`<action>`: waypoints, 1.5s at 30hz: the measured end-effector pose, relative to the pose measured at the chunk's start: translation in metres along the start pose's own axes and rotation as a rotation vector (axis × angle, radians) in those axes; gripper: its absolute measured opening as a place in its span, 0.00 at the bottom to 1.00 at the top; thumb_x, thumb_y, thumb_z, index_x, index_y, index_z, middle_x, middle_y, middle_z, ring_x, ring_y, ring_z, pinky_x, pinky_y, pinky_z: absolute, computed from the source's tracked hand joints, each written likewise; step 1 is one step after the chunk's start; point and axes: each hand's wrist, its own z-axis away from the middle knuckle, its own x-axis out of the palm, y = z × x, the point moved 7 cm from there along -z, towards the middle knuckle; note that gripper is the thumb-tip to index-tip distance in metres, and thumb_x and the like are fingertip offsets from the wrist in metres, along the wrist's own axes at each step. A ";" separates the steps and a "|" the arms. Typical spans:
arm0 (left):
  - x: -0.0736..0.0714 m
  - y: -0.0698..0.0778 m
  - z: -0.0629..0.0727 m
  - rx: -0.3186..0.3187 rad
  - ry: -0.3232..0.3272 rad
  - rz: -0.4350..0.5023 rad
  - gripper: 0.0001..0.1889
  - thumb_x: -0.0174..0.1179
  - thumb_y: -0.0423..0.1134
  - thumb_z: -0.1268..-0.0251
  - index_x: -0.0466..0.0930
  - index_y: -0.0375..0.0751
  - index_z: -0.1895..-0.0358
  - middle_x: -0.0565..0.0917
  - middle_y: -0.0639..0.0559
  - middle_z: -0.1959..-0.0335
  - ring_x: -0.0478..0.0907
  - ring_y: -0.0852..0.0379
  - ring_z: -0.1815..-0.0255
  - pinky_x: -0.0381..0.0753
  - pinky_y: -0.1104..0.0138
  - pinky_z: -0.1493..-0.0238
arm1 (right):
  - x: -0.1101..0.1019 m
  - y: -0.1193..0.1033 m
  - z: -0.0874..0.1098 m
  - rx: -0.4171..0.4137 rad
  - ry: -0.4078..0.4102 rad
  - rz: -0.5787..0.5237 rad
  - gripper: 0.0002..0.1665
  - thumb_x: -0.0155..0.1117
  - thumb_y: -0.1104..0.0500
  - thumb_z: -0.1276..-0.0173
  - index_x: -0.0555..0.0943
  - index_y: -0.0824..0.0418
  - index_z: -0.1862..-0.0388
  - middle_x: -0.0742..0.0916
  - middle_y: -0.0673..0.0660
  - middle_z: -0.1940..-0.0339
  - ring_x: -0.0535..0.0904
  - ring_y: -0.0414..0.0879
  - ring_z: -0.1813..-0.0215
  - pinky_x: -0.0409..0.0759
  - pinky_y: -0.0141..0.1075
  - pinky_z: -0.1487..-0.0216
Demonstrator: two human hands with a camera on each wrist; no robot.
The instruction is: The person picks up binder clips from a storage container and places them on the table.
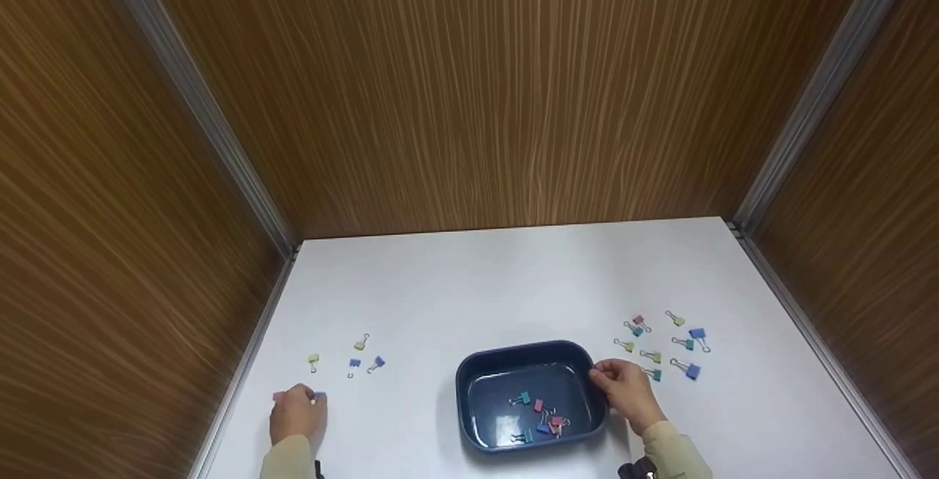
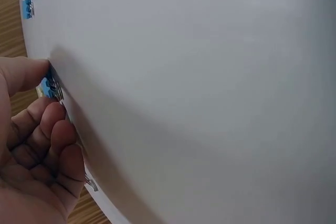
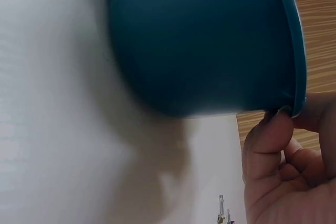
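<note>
My left hand [image 1: 296,414] is low over the left side of the table, fingers curled. Its thumb and fingertips close in on a blue binder clip [image 2: 48,86] from both sides. A pink binder clip [image 1: 277,395] peeks out beside the same hand. At the middle right, my right hand [image 1: 627,393] pinches the right rim of a dark blue plastic tray [image 1: 469,439], thumb and fingers on either side of the edge. Inside it lie several binder clips, among them a teal one [image 1: 523,397] and a pink one [image 1: 539,405].
Several more clips lie on the white table [image 1: 411,281] at left, including a yellow one [image 1: 313,359] and a blue one [image 1: 377,362]. Right of the tray is another scattered group, with a blue clip [image 1: 689,370] and a yellow clip [image 1: 651,356]. Wood-grain panels [image 1: 469,97] enclose the table.
</note>
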 end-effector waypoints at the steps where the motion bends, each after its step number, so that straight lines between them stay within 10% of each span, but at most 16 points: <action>1: 0.000 0.000 0.001 -0.008 0.007 0.004 0.15 0.59 0.40 0.36 0.79 0.28 0.58 0.83 0.33 0.61 0.79 0.33 0.57 0.74 0.45 0.53 | 0.000 0.000 0.000 0.003 -0.001 -0.003 0.08 0.64 0.62 0.34 0.80 0.66 0.61 0.81 0.55 0.71 0.75 0.44 0.71 0.76 0.35 0.74; 8: -0.009 0.029 0.004 0.052 0.107 0.057 0.16 0.61 0.40 0.36 0.79 0.29 0.53 0.82 0.35 0.59 0.78 0.37 0.54 0.75 0.47 0.51 | 0.001 0.000 0.003 0.003 -0.006 0.001 0.07 0.63 0.62 0.33 0.80 0.66 0.61 0.81 0.55 0.71 0.74 0.45 0.72 0.76 0.35 0.76; 18: -0.012 0.134 -0.001 0.351 0.188 0.119 0.10 0.66 0.40 0.40 0.83 0.39 0.60 0.82 0.46 0.64 0.79 0.50 0.61 0.79 0.58 0.59 | 0.000 -0.007 0.002 -0.033 0.012 0.011 0.06 0.63 0.62 0.34 0.79 0.65 0.63 0.79 0.54 0.73 0.73 0.44 0.72 0.74 0.33 0.76; 45: 0.082 0.321 0.055 0.991 -0.016 -0.140 0.11 0.70 0.45 0.46 0.85 0.43 0.64 0.80 0.55 0.72 0.77 0.59 0.69 0.78 0.67 0.64 | 0.004 -0.007 0.004 -0.048 0.022 0.004 0.06 0.64 0.63 0.35 0.80 0.66 0.64 0.80 0.54 0.73 0.74 0.44 0.72 0.75 0.33 0.76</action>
